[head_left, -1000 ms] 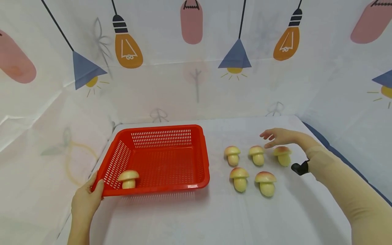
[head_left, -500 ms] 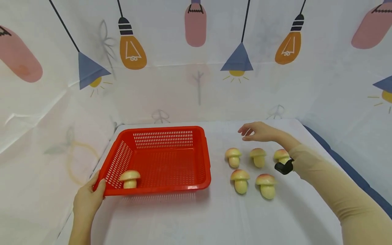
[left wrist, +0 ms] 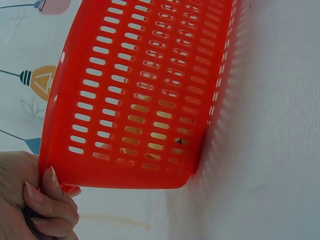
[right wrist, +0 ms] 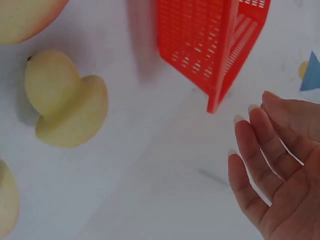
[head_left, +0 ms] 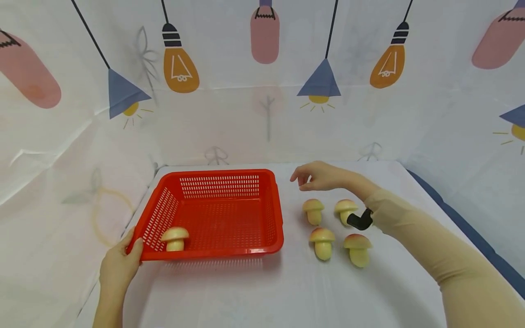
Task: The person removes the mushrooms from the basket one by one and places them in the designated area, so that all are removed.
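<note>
A red plastic basket [head_left: 221,214] with slotted walls has one toy mushroom [head_left: 175,239] in its near left corner. My left hand [head_left: 120,266] grips the basket's rim at that corner; in the left wrist view its curled fingers [left wrist: 59,212] sit at the rim. My right hand [head_left: 317,176] is just right of the basket's far right corner, above the table, holding nothing. Its fingers are bent and relaxed in the right wrist view. Several cream mushrooms with reddish caps, one of them a mushroom [head_left: 322,243], lie between the basket and the right forearm, which hides another.
The white table [head_left: 229,296] meets a white cloth backdrop [head_left: 229,118] printed with lamps and bulbs at the back and sides. Dark blue fabric [head_left: 447,207] runs along the table's right edge. A black strap [head_left: 360,219] is on my right wrist.
My right hand has moved left over the far part of the table, from the rightmost mushroom toward the basket. The left hand keeps its grip, and the view has shifted slightly.
</note>
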`<state>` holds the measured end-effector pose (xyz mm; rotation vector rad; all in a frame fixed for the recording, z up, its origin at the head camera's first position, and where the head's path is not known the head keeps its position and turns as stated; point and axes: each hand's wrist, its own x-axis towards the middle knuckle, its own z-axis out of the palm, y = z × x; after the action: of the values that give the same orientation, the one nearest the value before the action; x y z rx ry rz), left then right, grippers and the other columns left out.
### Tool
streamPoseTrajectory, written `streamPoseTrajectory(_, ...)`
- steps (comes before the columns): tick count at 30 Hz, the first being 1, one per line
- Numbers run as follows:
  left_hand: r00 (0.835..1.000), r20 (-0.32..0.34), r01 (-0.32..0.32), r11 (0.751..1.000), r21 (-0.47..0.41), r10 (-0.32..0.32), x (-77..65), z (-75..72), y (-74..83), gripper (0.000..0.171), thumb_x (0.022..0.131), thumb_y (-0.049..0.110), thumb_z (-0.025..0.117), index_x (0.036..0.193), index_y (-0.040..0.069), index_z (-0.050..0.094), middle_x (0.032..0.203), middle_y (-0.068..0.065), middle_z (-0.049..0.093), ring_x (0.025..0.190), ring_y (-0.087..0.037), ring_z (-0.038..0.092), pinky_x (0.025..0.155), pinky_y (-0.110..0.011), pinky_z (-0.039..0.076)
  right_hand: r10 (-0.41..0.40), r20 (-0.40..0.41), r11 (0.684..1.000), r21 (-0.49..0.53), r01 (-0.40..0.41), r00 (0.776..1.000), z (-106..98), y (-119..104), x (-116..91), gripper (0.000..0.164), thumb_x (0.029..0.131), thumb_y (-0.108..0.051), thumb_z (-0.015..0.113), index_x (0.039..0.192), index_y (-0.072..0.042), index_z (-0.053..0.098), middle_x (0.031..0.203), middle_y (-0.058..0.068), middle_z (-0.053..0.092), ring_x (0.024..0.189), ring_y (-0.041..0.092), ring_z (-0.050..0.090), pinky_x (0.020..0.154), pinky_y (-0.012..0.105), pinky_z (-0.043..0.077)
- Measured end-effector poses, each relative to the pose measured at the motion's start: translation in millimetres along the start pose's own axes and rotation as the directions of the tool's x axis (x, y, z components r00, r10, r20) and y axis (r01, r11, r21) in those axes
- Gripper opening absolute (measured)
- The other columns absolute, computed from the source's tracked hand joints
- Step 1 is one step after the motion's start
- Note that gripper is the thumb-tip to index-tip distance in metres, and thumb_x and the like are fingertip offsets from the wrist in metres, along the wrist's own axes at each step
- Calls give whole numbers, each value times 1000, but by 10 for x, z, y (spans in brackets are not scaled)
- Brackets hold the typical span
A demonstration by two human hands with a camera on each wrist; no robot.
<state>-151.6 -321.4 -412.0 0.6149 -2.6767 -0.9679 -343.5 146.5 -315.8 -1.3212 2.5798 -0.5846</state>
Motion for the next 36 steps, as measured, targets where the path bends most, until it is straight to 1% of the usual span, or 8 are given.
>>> streamPoseTrajectory(6,1000,-8,-4,1000,8,4,2,-20,4,50,98,26,46,140,-2,43,68,-15,67,67,-32,58,54,-34,36,-43,-2,999,-8,43,999,-3,-183,220,21,86,-3,64,107,-7,66,78,-6,61,77,13,60,76,33,51)
streamPoseTrajectory(8,1000,-9,1,1000,11,-1,4,-26,11,50,98,26,46,140,-1,43,69,-16,67,74,-37,58,55,-34,36,-63,-2,998,-5,63,998,0,-248,291,21,86,-2,63,106,-6,67,79,-5,61,77,13,60,75,33,51)
streamPoseTrajectory(11,1000,-14,-2,1000,6,2,10,-35,16,50,98,26,46,140,-1,43,76,-20,68,75,-37,59,55,-34,36,-92,8,996,-2,92,996,17,-352,410,21,86,-2,63,106,-3,67,79,-4,61,77,13,59,74,31,51)
streamPoseTrajectory(14,1000,-11,-3,1000,-2,3,8,-47,21,50,98,26,46,140,-2,43,76,-21,68,69,-33,59,55,-34,36,-113,25,993,-12,113,993,49,-457,544,21,86,-3,63,107,-5,67,81,-4,61,77,11,57,74,29,50)
streamPoseTrajectory(18,1000,6,6,1000,-11,-5,0,-58,26,51,99,26,46,141,-2,42,72,-16,67,60,-24,56,54,-33,37,-126,60,992,-21,127,990,99,-613,711,21,87,-5,63,108,-9,67,82,-4,60,77,10,55,72,27,48)
streamPoseTrajectory(27,1000,10,-12,1000,-14,12,-37,-70,12,51,99,25,46,141,-3,42,65,-10,66,55,-16,56,54,-33,39,-194,97,981,19,194,976,213,-905,973,21,89,-6,63,110,-10,66,84,-5,60,80,9,55,75,24,47)
streamPoseTrajectory(32,999,7,-35,999,-13,36,-42,-67,16,51,98,25,46,140,-4,43,65,-11,66,55,-16,56,55,-33,38,-216,105,976,51,211,971,275,-1026,1081,21,90,-7,62,111,-10,66,86,-5,61,82,9,56,77,22,47)
streamPoseTrajectory(36,999,3,-42,999,-16,42,-49,-66,20,50,98,24,46,139,-5,43,70,-15,67,55,-18,57,55,-33,39,-219,115,972,115,206,969,324,-1115,1155,22,91,-7,62,112,-10,66,86,-4,61,82,9,56,77,22,47)
